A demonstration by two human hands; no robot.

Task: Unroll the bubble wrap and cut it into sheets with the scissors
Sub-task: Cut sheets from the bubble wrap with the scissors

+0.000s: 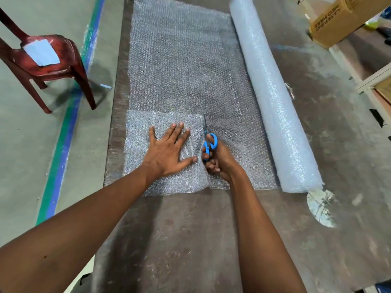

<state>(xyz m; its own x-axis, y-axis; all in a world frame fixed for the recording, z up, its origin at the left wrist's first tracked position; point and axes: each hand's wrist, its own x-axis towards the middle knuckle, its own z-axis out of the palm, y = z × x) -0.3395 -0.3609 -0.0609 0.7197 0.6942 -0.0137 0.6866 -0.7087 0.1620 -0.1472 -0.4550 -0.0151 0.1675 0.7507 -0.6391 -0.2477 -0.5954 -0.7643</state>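
A long roll of bubble wrap point(273, 92) lies along the right side of the dark table point(190, 240), with a wide unrolled stretch point(182, 66) spread flat to its left. My left hand point(167, 152) presses flat, fingers spread, on a smaller piece of bubble wrap point(146, 166) at the near left corner of the stretch. My right hand point(218, 163) grips blue-handled scissors point(209, 144) just to the right of it. Their blades point away from me along a cut line in the wrap.
A dark red plastic chair point(48, 60) with a pale sheet on its seat stands on the floor at left, beside a green and blue floor stripe point(61, 149). A cardboard box point(342, 20) sits at top right. A pale round patch point(321, 206) marks the table near the roll's end.
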